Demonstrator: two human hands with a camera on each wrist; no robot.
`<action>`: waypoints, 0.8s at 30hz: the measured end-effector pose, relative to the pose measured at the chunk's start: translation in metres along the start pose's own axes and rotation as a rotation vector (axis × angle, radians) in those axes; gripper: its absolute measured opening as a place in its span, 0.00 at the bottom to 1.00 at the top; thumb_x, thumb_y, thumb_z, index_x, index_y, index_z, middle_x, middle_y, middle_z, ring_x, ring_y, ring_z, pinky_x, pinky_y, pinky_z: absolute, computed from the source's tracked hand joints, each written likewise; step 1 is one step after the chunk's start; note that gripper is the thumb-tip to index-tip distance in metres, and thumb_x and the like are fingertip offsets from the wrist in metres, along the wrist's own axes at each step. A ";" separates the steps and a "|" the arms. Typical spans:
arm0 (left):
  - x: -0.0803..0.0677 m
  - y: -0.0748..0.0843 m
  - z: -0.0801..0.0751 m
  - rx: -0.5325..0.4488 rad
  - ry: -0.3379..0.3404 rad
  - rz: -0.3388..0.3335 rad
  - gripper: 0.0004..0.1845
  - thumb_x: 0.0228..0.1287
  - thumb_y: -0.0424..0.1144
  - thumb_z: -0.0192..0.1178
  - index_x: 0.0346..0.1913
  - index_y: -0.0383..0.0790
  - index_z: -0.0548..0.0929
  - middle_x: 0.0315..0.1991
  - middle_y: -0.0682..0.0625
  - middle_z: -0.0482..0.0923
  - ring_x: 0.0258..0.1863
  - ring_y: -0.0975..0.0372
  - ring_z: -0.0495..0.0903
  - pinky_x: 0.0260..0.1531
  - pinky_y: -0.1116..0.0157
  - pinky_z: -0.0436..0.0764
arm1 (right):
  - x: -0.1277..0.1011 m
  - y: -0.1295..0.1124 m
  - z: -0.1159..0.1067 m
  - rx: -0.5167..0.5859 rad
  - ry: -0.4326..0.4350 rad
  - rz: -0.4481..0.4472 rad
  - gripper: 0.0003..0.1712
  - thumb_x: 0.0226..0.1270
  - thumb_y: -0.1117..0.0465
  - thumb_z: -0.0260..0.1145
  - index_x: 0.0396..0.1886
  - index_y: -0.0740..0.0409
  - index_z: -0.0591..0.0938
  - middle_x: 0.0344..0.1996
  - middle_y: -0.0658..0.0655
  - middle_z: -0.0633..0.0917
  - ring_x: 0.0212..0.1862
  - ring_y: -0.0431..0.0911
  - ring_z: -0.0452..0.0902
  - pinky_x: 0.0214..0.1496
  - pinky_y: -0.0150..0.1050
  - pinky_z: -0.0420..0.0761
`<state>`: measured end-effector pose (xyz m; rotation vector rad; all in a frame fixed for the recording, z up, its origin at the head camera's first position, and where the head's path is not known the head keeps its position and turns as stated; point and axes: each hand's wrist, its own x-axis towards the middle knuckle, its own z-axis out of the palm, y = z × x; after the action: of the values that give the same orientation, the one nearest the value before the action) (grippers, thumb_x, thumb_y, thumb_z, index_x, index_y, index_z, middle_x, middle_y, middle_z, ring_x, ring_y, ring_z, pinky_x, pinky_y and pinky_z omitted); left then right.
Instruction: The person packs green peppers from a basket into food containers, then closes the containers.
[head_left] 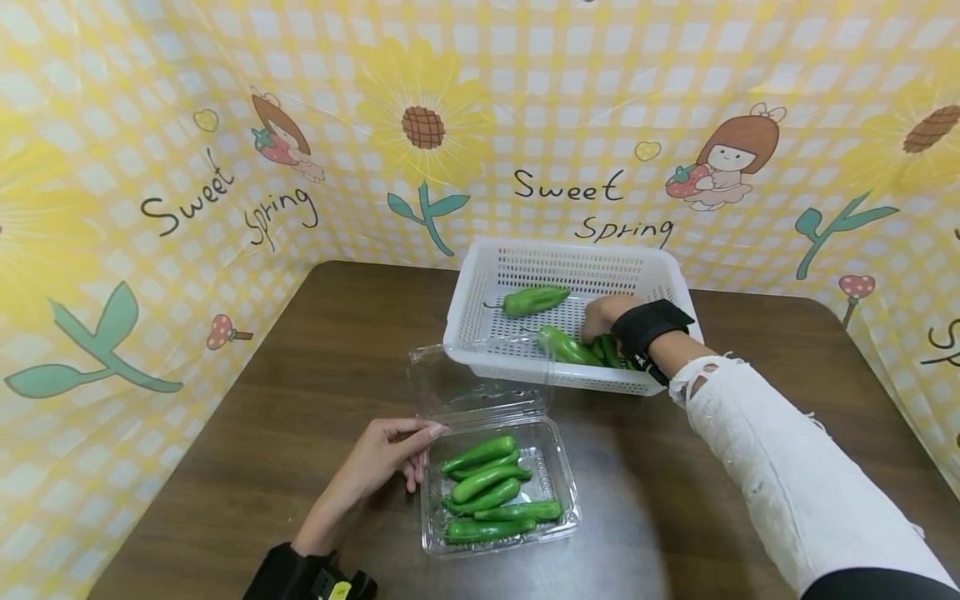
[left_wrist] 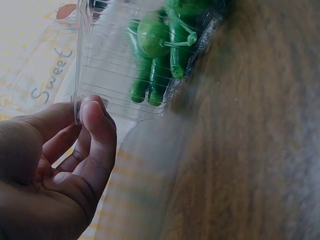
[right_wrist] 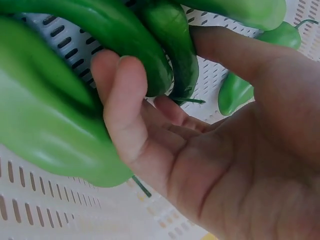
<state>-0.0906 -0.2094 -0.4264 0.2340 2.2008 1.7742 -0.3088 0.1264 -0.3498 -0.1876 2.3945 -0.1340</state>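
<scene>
A yellow checked backdrop (head_left: 97,217) printed with sunflowers, cartoon girls and the words "Sweet Spring" closes off the left, the far side and the right of the scene, and inside it sits a dark brown wooden table (head_left: 285,400) with rounded far corners. At the near left my left hand (head_left: 386,454) lies on the wood with its fingers relaxed, the fingertips (left_wrist: 95,112) touching the left edge of a clear plastic clamshell box (head_left: 558,487); nothing is clenched in it. The box's lid stands open toward the far side, and in its tray lie several green peppers (head_left: 487,492), side by side and pointing roughly left to right. Just beyond the lid, further from me and a little to the right, a white perforated basket (head_left: 480,283) rests on the table. One pepper (head_left: 534,299) lies alone near its far wall, and a bunch of peppers (head_left: 573,348) is heaped against its near wall. My right hand (head_left: 603,315), wearing a black wrist strap below a white torn sleeve (head_left: 780,467), reaches down into the basket on the right; its fingers (right_wrist: 125,100) curl around a dark green pepper (right_wrist: 170,45) from the bunch, grasping it, with the other peppers pressed close against the hand.
</scene>
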 end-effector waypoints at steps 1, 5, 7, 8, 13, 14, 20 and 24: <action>0.000 0.000 0.000 -0.001 0.000 0.001 0.19 0.74 0.42 0.57 0.57 0.30 0.82 0.22 0.43 0.77 0.15 0.62 0.79 0.16 0.56 0.85 | 0.001 0.000 0.000 -0.011 0.009 -0.005 0.14 0.69 0.55 0.57 0.39 0.63 0.78 0.27 0.57 0.80 0.16 0.40 0.73 0.17 0.29 0.77; -0.001 -0.001 0.001 -0.002 0.000 0.001 0.19 0.74 0.42 0.57 0.57 0.30 0.82 0.22 0.43 0.77 0.15 0.62 0.79 0.16 0.56 0.85 | 0.005 0.000 -0.001 -0.015 0.058 -0.024 0.17 0.69 0.54 0.60 0.43 0.67 0.80 0.37 0.63 0.83 0.21 0.45 0.80 0.21 0.32 0.83; -0.001 -0.001 0.001 -0.001 0.000 0.002 0.19 0.74 0.42 0.57 0.57 0.30 0.82 0.22 0.43 0.77 0.15 0.63 0.79 0.16 0.56 0.85 | 0.007 0.000 -0.002 0.012 0.080 -0.026 0.22 0.69 0.55 0.61 0.52 0.69 0.78 0.48 0.68 0.81 0.26 0.49 0.82 0.24 0.34 0.86; -0.001 -0.001 0.001 0.000 -0.001 0.003 0.19 0.74 0.42 0.57 0.57 0.30 0.82 0.22 0.43 0.77 0.15 0.63 0.79 0.16 0.56 0.85 | 0.007 0.001 -0.003 0.023 0.088 -0.028 0.23 0.70 0.55 0.61 0.55 0.70 0.77 0.51 0.69 0.80 0.28 0.50 0.83 0.26 0.36 0.87; -0.001 -0.001 0.001 -0.004 0.003 0.000 0.19 0.74 0.42 0.57 0.57 0.30 0.82 0.22 0.44 0.77 0.15 0.63 0.79 0.16 0.56 0.85 | -0.001 0.002 -0.012 0.027 0.106 -0.050 0.18 0.70 0.56 0.60 0.48 0.67 0.79 0.37 0.64 0.84 0.22 0.46 0.81 0.25 0.34 0.86; -0.001 -0.002 0.001 -0.005 0.004 -0.002 0.19 0.74 0.42 0.57 0.57 0.30 0.82 0.22 0.44 0.77 0.15 0.63 0.79 0.16 0.56 0.85 | -0.003 0.002 -0.014 0.015 0.105 -0.058 0.16 0.70 0.56 0.60 0.44 0.66 0.80 0.31 0.62 0.84 0.19 0.44 0.80 0.23 0.33 0.85; 0.000 -0.001 0.001 -0.011 0.011 -0.012 0.20 0.74 0.42 0.57 0.57 0.30 0.82 0.22 0.45 0.77 0.15 0.63 0.79 0.16 0.57 0.85 | -0.010 0.002 -0.023 0.048 0.111 -0.095 0.13 0.69 0.56 0.60 0.36 0.64 0.81 0.20 0.55 0.79 0.20 0.45 0.79 0.23 0.34 0.84; 0.000 -0.001 0.002 -0.013 0.009 -0.010 0.19 0.74 0.41 0.57 0.57 0.29 0.82 0.22 0.45 0.77 0.15 0.63 0.79 0.16 0.57 0.85 | -0.014 0.000 -0.026 0.066 0.131 -0.148 0.14 0.70 0.56 0.61 0.37 0.64 0.80 0.27 0.58 0.82 0.23 0.48 0.82 0.28 0.39 0.87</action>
<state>-0.0898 -0.2082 -0.4280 0.2126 2.1915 1.7875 -0.3164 0.1297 -0.3212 -0.3350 2.5011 -0.3026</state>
